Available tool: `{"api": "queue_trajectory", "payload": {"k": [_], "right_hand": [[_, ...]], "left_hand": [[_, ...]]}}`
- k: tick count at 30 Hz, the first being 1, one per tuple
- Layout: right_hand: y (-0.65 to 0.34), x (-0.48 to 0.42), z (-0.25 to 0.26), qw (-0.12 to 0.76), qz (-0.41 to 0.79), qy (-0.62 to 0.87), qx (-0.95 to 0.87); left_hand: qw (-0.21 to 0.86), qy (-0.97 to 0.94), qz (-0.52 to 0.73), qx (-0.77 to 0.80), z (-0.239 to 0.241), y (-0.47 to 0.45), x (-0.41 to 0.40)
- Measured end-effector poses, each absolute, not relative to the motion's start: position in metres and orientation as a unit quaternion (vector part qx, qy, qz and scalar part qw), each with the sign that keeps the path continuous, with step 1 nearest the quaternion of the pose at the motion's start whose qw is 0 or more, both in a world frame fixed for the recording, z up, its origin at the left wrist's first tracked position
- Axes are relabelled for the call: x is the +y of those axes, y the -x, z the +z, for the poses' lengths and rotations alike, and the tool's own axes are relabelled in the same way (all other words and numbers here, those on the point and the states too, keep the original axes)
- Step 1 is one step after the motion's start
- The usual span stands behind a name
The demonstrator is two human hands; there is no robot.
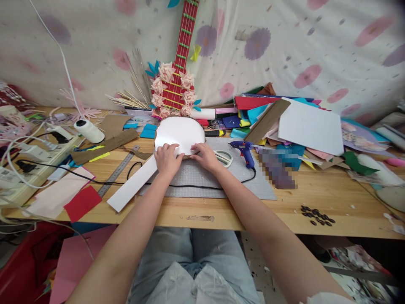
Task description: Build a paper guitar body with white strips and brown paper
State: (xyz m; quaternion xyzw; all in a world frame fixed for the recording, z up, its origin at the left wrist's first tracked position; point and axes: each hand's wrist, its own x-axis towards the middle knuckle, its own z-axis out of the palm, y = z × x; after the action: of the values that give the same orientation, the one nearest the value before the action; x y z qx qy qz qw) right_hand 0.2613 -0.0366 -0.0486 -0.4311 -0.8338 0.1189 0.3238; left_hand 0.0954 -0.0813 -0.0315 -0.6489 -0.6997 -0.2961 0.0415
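Note:
My left hand (166,159) and my right hand (206,155) rest side by side on the near edge of a white round foam piece (179,133) that lies on a grey cutting mat (202,177). The fingers of both hands curl down onto its rim and press there. A long white strip (133,184) runs from under my left hand toward the lower left. Scissors (224,158) and a blue glue gun (244,150) lie just right of my right hand.
A red craft guitar with paper flowers (174,84) leans on the back cloth. Coloured sheets (284,122) pile at the right, a metal ruler (117,171), thread spool (89,130) and power strip (34,156) sit left. Dark buttons (317,215) lie near the front edge.

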Motion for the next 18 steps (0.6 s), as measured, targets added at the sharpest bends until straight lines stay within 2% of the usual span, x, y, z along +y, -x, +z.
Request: {"api": "queue_trajectory", "payload": {"k": [7, 18], "right_hand": [[-0.259, -0.040, -0.046, 0.332, 0.129, 0.443, -0.823], [-0.256, -0.040, -0.050, 0.366, 0.128, 0.431, -0.815]], "left_hand": [[0.070, 0.685, -0.280, -0.669, -0.036, -0.099, -0.082], [-0.011, 0.632, -0.279, -0.723, -0.027, -0.110, -0.075]]}}
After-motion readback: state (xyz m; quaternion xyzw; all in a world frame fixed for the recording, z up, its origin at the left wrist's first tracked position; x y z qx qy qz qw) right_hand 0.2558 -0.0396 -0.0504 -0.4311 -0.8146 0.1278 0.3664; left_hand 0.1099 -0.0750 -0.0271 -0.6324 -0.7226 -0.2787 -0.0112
